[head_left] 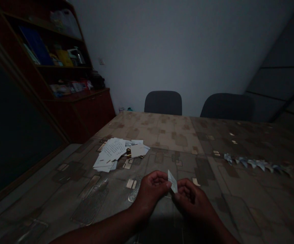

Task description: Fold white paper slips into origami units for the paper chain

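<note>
Between my two hands, above the near part of the table, is a small piece of folded-looking white paper [172,182]. My left hand [154,189] pinches its left side between thumb and fingers. At its lower right corner, the thumb and curled fingers of my right hand [191,196] grip it too. The paper is tilted, and its underside is hidden. Left of my hands lies a loose pile of paper pieces [111,152], some with print on them. Over to the right stretches a row of small folded paper shapes [257,164].
The table [162,132] wears a brown patterned cover. Two dark chairs [163,101] stand at its far side, before a pale wall. A wooden cabinet [86,108] with filled shelves stands at the left. A small wall socket [101,61] is beside it.
</note>
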Demonstrator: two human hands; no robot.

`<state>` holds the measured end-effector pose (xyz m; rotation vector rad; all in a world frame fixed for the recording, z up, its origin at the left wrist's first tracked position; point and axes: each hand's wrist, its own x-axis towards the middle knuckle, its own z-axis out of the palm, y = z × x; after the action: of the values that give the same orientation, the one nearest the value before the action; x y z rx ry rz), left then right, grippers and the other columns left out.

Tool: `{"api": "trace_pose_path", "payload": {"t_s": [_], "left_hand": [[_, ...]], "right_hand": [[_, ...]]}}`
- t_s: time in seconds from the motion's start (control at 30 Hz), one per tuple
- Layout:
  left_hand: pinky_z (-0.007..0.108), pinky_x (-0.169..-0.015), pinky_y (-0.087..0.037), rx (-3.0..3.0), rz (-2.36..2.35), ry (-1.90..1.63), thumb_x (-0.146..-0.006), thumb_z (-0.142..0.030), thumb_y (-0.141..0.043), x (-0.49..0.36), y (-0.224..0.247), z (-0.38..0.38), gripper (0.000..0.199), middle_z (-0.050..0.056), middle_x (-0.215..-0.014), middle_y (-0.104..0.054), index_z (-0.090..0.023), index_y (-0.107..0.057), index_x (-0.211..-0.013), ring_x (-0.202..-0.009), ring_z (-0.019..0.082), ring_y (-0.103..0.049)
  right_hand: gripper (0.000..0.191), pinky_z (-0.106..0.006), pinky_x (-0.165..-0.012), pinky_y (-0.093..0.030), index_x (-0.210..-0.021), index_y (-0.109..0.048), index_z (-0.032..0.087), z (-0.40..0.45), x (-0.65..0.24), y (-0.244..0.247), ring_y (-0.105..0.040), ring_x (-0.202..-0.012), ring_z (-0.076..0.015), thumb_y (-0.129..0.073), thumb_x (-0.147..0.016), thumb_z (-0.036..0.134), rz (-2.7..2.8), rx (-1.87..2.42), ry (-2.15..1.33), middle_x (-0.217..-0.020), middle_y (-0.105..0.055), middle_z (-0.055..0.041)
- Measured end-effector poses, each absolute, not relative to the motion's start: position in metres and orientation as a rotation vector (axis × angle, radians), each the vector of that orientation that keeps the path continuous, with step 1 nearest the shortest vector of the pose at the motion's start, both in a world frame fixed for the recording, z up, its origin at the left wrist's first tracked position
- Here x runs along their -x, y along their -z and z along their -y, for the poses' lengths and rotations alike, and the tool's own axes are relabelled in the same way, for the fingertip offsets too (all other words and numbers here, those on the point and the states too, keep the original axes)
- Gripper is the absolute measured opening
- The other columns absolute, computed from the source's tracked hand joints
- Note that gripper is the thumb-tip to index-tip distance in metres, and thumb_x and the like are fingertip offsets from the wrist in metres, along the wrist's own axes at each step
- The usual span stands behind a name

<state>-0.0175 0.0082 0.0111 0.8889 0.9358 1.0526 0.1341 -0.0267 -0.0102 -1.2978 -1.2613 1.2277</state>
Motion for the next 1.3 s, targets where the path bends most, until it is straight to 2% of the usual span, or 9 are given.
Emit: {"api": "trace_pose_path", "payload": {"t_s": [0.13, 0.33, 0.47, 0.67, 0.8, 0.9, 1.2, 1.3], "left_hand": [[0.019, -0.057, -0.041, -0.874, -0.934, -1.060, -0.058, -0.028, -0.084, 0.018, -0.009, -0.007, 0.030, 0.000, -0.065, -0.064, -0.012, -0.065, -0.074, -0.058, 0.010, -0.056], [0.020, -0.059, -0.043, -0.925, -0.929, -1.040, -0.058, -0.023, -0.082, 0.016, -0.012, -0.004, 0.025, -0.001, -0.063, -0.064, -0.013, -0.066, -0.074, -0.059, 0.010, -0.056], [0.020, -0.061, -0.044, -0.995, -0.906, -1.015, -0.059, -0.020, -0.082, 0.016, -0.014, -0.006, 0.022, 0.001, -0.066, -0.067, -0.013, -0.069, -0.076, -0.061, 0.011, -0.058], [0.019, -0.057, -0.043, -0.812, -0.955, -1.003, -0.051, -0.025, -0.088, 0.020, -0.009, -0.010, 0.033, 0.003, -0.066, -0.068, -0.011, -0.070, -0.075, -0.058, 0.011, -0.059], [0.018, -0.052, -0.040, -0.735, -0.928, -1.023, -0.051, -0.027, -0.089, 0.020, -0.007, -0.011, 0.036, 0.001, -0.063, -0.067, -0.012, -0.069, -0.078, -0.052, 0.008, -0.055], [0.017, -0.053, -0.040, -0.725, -0.910, -1.046, -0.052, -0.027, -0.089, 0.020, -0.006, -0.011, 0.037, 0.001, -0.063, -0.066, -0.012, -0.069, -0.080, -0.053, 0.008, -0.055], [0.020, -0.058, -0.041, -0.889, -0.928, -1.019, -0.056, -0.030, -0.086, 0.017, -0.010, -0.006, 0.033, 0.001, -0.066, -0.065, -0.013, -0.069, -0.079, -0.060, 0.011, -0.056], [0.020, -0.055, -0.038, -0.972, -0.936, -0.990, -0.059, -0.035, -0.083, 0.017, -0.014, -0.007, 0.030, 0.000, -0.060, -0.062, -0.012, -0.067, -0.068, -0.056, 0.010, -0.052]], "right_hand": [[0.023, -0.023, -0.050, -0.027, -0.072, -0.055, 0.018, 0.028, -0.136, 0.007, -0.039, -0.053, -0.0112, -0.057, -0.078, 0.040, 1.325, 1.334, -1.256, -0.059, -0.046, 0.0046], [0.023, -0.023, -0.050, -0.026, -0.063, -0.045, 0.021, 0.028, -0.135, -0.001, -0.035, -0.052, -0.0108, -0.058, -0.074, 0.036, 1.406, 1.419, -1.112, -0.055, -0.038, 0.0069], [0.024, -0.023, -0.051, -0.027, -0.061, -0.042, 0.022, 0.028, -0.135, -0.006, -0.036, -0.052, -0.0112, -0.058, -0.072, 0.035, 1.442, 1.442, -1.049, -0.054, -0.038, 0.0070], [0.023, -0.022, -0.050, -0.028, -0.064, -0.049, 0.020, 0.025, -0.140, -0.006, -0.037, -0.052, -0.0106, -0.060, -0.071, 0.039, 1.386, 1.419, -1.254, -0.056, -0.042, 0.0063], [0.018, -0.022, -0.049, -0.026, -0.065, -0.053, 0.019, 0.022, -0.147, -0.005, -0.035, -0.051, -0.0098, -0.064, -0.068, 0.033, 1.426, 1.424, -1.338, -0.055, -0.042, 0.0069], [0.017, -0.022, -0.048, -0.024, -0.070, -0.056, 0.019, 0.021, -0.147, -0.004, -0.035, -0.051, -0.0104, -0.061, -0.071, 0.035, 1.398, 1.395, -1.322, -0.056, -0.045, 0.0055], [0.025, -0.023, -0.050, -0.025, -0.064, -0.047, 0.021, 0.024, -0.141, -0.006, -0.035, -0.052, -0.0109, -0.060, -0.074, 0.040, 1.473, 1.378, -1.195, -0.056, -0.039, 0.0067], [0.023, -0.024, -0.050, -0.025, -0.064, -0.046, 0.021, 0.024, -0.143, -0.008, -0.036, -0.053, -0.0116, -0.060, -0.073, 0.037, 1.522, 1.401, -1.199, -0.056, -0.040, 0.0060]]}}
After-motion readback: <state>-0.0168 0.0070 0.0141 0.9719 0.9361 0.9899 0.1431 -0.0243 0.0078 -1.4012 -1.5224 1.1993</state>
